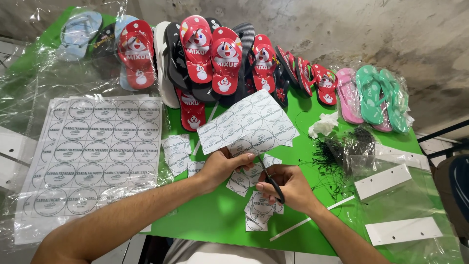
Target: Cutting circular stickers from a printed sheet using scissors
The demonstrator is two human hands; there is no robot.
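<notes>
Two hands busy: left hand (222, 166) grips label sheet (249, 124), right hand (288, 186) seemingly grips scissors (273, 183).

Red flip-flops (210, 54) line the green table (215, 215); black ties (337, 156) beside them.

One head-worn camera looks steeply down (close) onto the green table (215, 220).

Two hands at work over a green table (215, 220); one pair of scissors (271, 182); one partly cut sheet of round labels (248, 124) held up; one full label sheet (95, 146) lying flat; two green sandals (383, 95); one crumpled white tissue (323, 124); three white card strips (386, 180).
</notes>
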